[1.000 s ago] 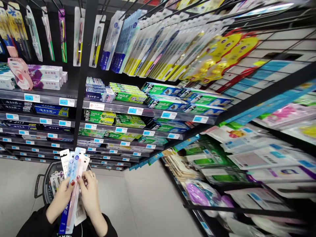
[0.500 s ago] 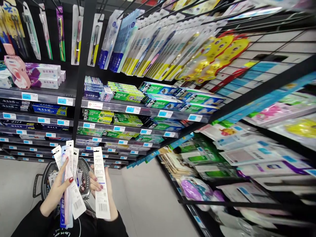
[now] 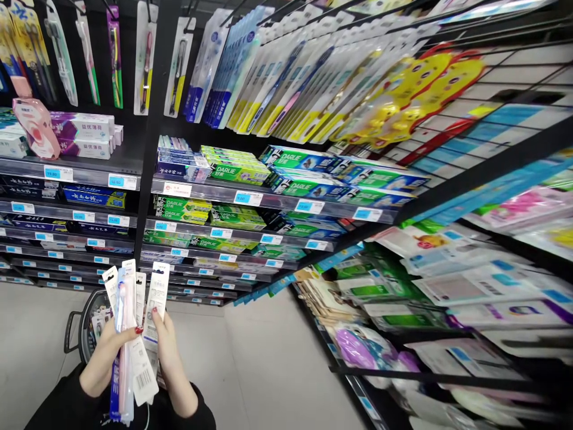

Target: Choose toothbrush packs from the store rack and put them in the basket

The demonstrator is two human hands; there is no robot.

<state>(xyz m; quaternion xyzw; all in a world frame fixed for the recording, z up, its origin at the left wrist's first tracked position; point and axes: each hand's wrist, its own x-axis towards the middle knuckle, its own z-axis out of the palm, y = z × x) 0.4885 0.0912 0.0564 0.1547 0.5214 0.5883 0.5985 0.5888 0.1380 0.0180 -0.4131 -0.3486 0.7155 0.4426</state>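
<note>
My left hand (image 3: 106,353) is closed round several packaged toothbrushes (image 3: 128,358), fanned upright. The front pack is blue and clear with a pink brush inside; white card backs with barcodes show behind it. Close on the right, my right hand (image 3: 166,343) grips another packaged toothbrush (image 3: 157,286), its white printed back facing me. That pack now stands beside the bunch, its lower part partly covered by my hands and the other packs. Below and behind my left hand is a dark shopping basket (image 3: 85,325) with packs in it, mostly hidden by my hands.
Rows of hanging toothbrushes (image 3: 286,89) fill the rack ahead. Under them, shelves hold toothpaste boxes (image 3: 290,160) and a pink bottle (image 3: 36,128). A second shelf unit (image 3: 349,376) with packaged goods runs along the right. Grey floor (image 3: 259,358) lies between.
My right hand has brought its toothbrush pack left, up against the bunch in my left hand, and its wrist has turned. The view has shifted slightly, and the basket shows less.
</note>
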